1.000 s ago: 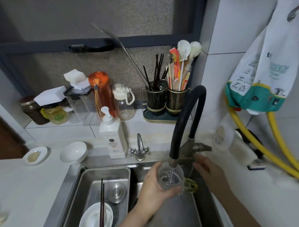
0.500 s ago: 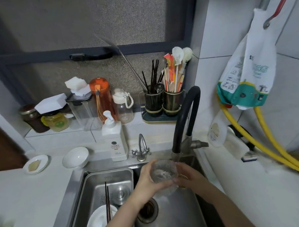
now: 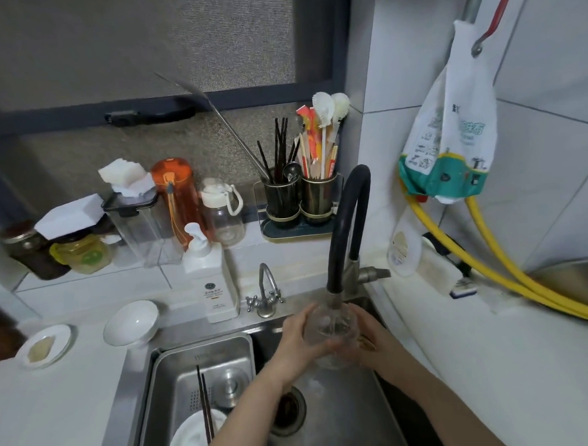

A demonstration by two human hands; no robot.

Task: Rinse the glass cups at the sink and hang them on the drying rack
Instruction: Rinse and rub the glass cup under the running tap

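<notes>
A clear glass cup sits under the spout of the black gooseneck faucet, over the steel sink. My left hand grips the cup from its left side. From the right, my right hand holds the same cup, its fingers curled round the lower part. Water inside the cup blurs its outline. No drying rack is in view.
A steel basin in the sink's left half holds a white dish, dark chopsticks and a drain plug. A soap bottle, small tap, white bowl and saucer line the counter. Yellow hoses run at the right.
My right hand left the faucet lever and came onto the cup. Both hands now hold it under the spout. The camera has tilted up a little.
</notes>
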